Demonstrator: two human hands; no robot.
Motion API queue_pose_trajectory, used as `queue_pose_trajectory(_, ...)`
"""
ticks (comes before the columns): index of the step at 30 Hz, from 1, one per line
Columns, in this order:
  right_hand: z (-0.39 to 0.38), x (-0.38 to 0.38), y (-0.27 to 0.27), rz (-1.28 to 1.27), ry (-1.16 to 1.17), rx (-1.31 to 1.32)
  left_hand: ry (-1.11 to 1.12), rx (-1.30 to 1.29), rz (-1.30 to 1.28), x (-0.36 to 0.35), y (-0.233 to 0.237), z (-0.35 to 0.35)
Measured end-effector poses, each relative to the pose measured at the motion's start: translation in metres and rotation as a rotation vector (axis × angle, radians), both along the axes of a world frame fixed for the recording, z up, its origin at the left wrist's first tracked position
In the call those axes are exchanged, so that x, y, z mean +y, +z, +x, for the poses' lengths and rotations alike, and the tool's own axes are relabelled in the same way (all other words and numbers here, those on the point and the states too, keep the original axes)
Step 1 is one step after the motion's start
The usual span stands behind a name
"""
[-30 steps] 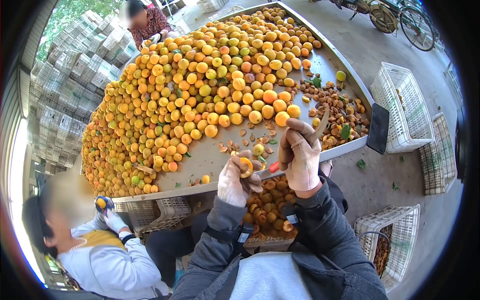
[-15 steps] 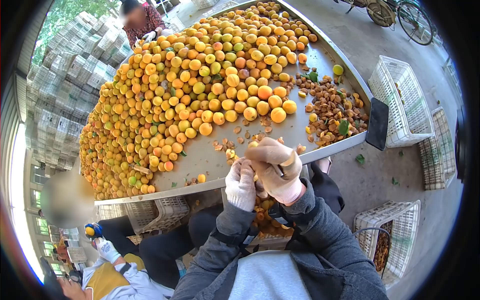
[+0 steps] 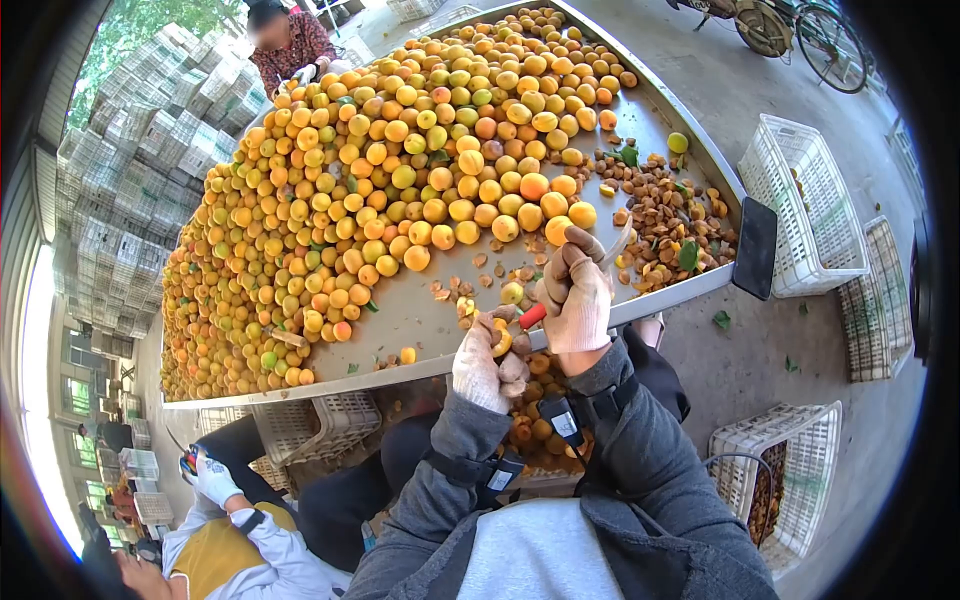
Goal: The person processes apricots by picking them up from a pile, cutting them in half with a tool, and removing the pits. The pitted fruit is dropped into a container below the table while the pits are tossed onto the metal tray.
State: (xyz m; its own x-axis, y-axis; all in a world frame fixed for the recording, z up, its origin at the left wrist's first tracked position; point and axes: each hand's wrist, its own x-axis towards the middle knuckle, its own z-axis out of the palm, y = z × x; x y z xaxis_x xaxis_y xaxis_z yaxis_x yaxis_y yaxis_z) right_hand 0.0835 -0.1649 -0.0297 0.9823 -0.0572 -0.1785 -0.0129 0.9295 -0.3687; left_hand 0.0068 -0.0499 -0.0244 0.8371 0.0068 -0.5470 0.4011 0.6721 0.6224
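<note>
One gloved left hand (image 3: 482, 372) is gripping a cut apricot (image 3: 502, 343) by the near edge of a metal table (image 3: 402, 318); the right hand (image 3: 580, 312), just apart from it, is clasping a red-handled knife (image 3: 532, 317). Beyond, whole apricots (image 3: 400, 200) are covering the table; brown pieces (image 3: 668, 222) are lying right. Far left, a person (image 3: 304, 42) is leaning in.

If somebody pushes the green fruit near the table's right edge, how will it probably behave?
The green fruit would probably roll easily, because it looks round and stands apart from the heap of fruit. Pushed towards the brown pieces, it might stop against them. Its greenish skin suggests it may be firm.
</note>
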Motion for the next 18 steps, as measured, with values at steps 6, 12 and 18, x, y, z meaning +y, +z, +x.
queue_pose_trajectory(6,-0.003,-0.007,0.017,-0.228,-0.123,-0.145,0.046,-0.059,-0.008,0.008,-0.001,0.001)
queue_pose_trajectory(12,-0.012,-0.010,0.027,-0.172,-0.087,-0.151,0.091,-0.204,0.018,0.019,-0.017,0.001)
queue_pose_trajectory(18,-0.021,-0.009,0.032,-0.231,-0.004,-0.132,0.018,-0.137,-0.012,0.007,-0.008,0.001)
